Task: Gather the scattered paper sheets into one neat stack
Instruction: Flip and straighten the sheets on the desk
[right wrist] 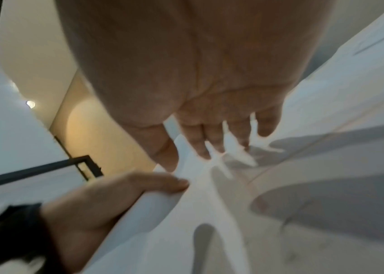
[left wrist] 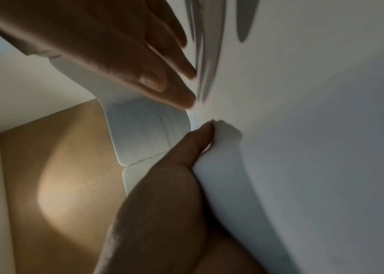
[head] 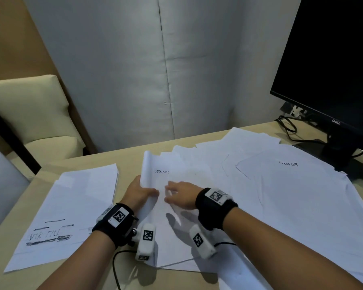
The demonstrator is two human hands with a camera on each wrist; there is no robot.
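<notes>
L hand [head: 139, 192] grips sheet [head: 166, 225] edge, R hand [head: 181, 194] flat on it

Left hand: your left hand [head: 139, 193] curls its thumb and fingers round a sheet's edge.
Right hand: your right hand [head: 181, 194] lies palm down, fingers spread.

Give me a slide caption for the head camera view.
Left hand grips a sheet's curled edge, right hand rests on it, beside a stack.
</notes>
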